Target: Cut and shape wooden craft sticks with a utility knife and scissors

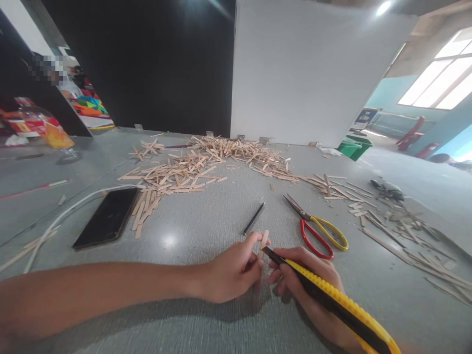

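Near the front middle of the table, my left hand point(234, 270) pinches a short wooden craft stick point(264, 239) that points up and away from me. My right hand point(309, 275) is closed around a yellow and black utility knife point(328, 295). The knife's tip meets the stick just above my left fingertips; whether it cuts into the wood is too small to tell. Just beyond my hands lies a dark pen point(254, 218). Scissors point(313, 226) with one red and one yellow handle lie to the right, blades apart.
A heap of craft sticks point(177, 172) spreads across the back of the table, with more cut strips point(401, 226) at right. A phone point(106, 216) and white cable point(55, 231) lie left, near a bottle point(55, 130). Black point(147, 64) and white panels point(313, 69) stand behind.
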`<state>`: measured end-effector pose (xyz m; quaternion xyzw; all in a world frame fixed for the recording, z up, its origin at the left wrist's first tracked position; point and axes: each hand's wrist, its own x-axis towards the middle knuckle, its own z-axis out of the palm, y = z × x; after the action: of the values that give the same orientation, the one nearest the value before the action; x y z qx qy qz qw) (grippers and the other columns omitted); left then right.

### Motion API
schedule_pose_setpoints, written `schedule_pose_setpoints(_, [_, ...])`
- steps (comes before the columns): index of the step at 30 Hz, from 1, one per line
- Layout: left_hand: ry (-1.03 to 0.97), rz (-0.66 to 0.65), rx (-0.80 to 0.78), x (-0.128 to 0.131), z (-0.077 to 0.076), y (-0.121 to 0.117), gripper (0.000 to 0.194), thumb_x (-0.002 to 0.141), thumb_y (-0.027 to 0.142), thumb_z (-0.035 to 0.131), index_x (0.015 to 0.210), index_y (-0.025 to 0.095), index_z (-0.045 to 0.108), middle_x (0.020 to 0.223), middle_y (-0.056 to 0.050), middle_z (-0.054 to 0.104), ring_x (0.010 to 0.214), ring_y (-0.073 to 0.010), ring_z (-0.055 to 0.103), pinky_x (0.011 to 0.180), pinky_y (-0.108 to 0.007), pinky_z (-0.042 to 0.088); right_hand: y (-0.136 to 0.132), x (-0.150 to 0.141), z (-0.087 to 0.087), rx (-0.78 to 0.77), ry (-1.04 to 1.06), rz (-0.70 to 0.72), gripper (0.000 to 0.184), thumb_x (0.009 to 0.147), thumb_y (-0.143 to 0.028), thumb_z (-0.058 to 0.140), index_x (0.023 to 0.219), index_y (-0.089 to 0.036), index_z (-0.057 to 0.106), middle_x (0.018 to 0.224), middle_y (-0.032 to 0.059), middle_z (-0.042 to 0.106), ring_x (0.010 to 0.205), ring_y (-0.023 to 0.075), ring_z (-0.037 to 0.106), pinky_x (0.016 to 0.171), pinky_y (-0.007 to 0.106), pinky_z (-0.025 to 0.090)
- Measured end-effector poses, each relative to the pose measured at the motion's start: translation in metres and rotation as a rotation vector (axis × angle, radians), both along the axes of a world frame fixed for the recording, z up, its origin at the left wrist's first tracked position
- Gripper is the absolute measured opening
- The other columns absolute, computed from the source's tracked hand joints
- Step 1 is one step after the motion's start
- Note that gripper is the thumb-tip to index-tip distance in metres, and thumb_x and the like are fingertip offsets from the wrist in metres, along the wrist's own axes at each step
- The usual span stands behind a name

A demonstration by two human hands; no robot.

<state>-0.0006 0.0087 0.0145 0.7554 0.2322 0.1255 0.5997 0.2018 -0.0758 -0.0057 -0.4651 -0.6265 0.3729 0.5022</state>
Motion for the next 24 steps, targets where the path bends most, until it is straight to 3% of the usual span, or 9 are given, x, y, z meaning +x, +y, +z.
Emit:
schedule_pose_setpoints(5, [-0.005,-0.013,0.021,-0.001,-0.001,0.0,0.03,0.109,0.051,0.037,0.118,0.022,0.035,0.076,0.002,0.062,0.044,-0.0077,0.043,0.042,-0.02,0.035,0.002,-0.002,0.002,-0.016,0.012,-0.023,0.019,0.103,-0.036,0.062,0.111,-0.02,0.069,0.074,0.0047,0.077,0.055,0.015,0.07,0.052,0.024,0.059])
schedule_pose_setpoints(11, [-0.025,0.018,0.148,0.0,-0.005,-0.005,0.027,0.111,0.046,0.031,0.12,0.021,0.032,0.072,0.003,0.057,0.061,-0.0142,0.054,0.061,-0.028,0.044,0.002,-0.004,-0.003,-0.001,-0.023,-0.046,0.02,0.103,-0.036,0.061,0.112,-0.021,0.068,0.07,0.0025,0.072,0.054,0.0146,0.065,0.051,0.025,0.056])
schedule_pose_setpoints(16, [0.011,0.05,0.254,0.001,-0.003,-0.008,0.024,0.112,0.041,0.031,0.121,0.019,0.035,0.068,0.006,0.049,0.056,-0.0134,0.044,0.057,-0.027,0.036,-0.001,-0.007,-0.002,0.043,-0.082,-0.086,0.016,0.103,-0.035,0.06,0.106,-0.022,0.067,0.067,0.0002,0.067,0.053,0.014,0.059,0.05,0.024,0.051])
schedule_pose_setpoints(24, [-0.02,0.044,0.3,0.001,-0.006,-0.009,0.019,0.112,0.039,0.031,0.12,0.021,0.033,0.067,0.007,0.045,0.054,-0.013,0.043,0.053,-0.025,0.033,-0.003,-0.011,0.001,0.043,-0.101,-0.108,0.015,0.102,-0.036,0.06,0.1,-0.022,0.065,0.068,0.0006,0.067,0.052,0.0133,0.057,0.049,0.024,0.049])
